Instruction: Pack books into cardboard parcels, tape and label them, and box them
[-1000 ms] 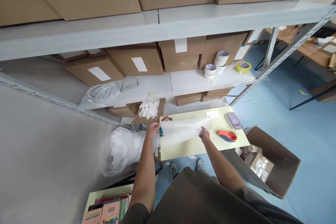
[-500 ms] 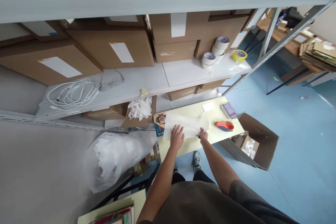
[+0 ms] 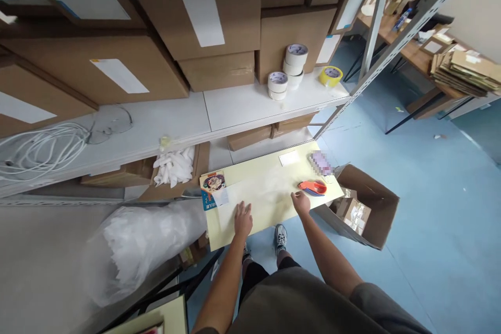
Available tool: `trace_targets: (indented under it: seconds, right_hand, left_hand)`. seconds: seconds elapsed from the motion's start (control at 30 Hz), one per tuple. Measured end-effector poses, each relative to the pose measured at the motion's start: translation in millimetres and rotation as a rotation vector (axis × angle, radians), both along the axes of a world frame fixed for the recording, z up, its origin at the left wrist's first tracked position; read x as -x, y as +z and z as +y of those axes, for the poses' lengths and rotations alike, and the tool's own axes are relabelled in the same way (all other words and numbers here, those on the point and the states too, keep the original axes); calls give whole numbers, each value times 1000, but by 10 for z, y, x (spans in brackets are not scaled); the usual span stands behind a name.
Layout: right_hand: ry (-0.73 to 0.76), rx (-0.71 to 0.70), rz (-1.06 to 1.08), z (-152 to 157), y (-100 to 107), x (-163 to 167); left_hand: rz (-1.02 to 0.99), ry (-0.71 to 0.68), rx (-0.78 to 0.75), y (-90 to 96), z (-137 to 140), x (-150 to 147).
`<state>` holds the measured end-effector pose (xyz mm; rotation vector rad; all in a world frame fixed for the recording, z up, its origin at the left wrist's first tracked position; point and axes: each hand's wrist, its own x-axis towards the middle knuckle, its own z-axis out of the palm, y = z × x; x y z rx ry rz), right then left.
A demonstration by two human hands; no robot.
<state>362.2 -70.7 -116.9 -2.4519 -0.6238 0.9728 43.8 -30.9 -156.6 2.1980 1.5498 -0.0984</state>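
A thin translucent white plastic sheet (image 3: 270, 185) lies over the pale yellow tabletop (image 3: 250, 167), its outline faint. Flat on its near left part rests my left hand (image 3: 243, 218), fingers spread. My right hand (image 3: 300, 202) is closed in a pinch at the sheet's right edge; the fingertips are small in view. Partly under the sheet's left end is a colourful printed booklet (image 3: 213, 183). An orange and blue tape cutter (image 3: 313, 187) sits just beyond my right hand. Behind it are a blurred purple item (image 3: 321, 163) and a white card (image 3: 288, 158).
An open cardboard box (image 3: 385, 216) with small parcels stands right of the table. To the left lies a large bag of white material (image 3: 144, 242). The shelf (image 3: 242, 115) ahead carries cartons, tape rolls (image 3: 277, 83) and a coiled white cable (image 3: 50, 148).
The view has swung to the right. My hands have moved farther apart, and the sheet now lies flatter, showing more of the booklet. My right hand is nearer the tape cutter.
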Motion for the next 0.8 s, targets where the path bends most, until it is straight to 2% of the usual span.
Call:
trace_targets:
  seconds: [0.07, 0.13, 0.3, 0.37, 0.47, 0.57, 0.63, 0.73, 0.8]
  right_hand:
    - [63, -52, -313, -163, 43, -340]
    - [134, -32, -451, -272, 47, -622]
    - [317, 90, -384, -198, -17, -1024]
    - [312, 118, -363, -86, -12, -1109]
    - [256, 138, -355, 41, 42, -1158]
    - [201, 67, -443, 65, 95, -1010]
    - [267, -29, -450, 45, 92, -757]
    - [627, -167, -242, 26, 16, -212]
    - [897, -122, -107, 32, -52, 157]
  left_hand:
    - [-9, -14, -26, -65, -55, 23]
    - [-17, -36, -42, -106, -110, 42]
    - [-39, -79, -24, -70, -230, -66]
    - [-46, -58, -32, -23, -253, -138]
    - [-4, 79, -42, 24, -264, -206]
    - [44, 193, 18, 10, -276, -253]
    - [47, 235, 45, -22, -290, -310]
    - [31, 304, 63, -60, -316, -431]
    - [12, 332, 74, -63, -330, -488]
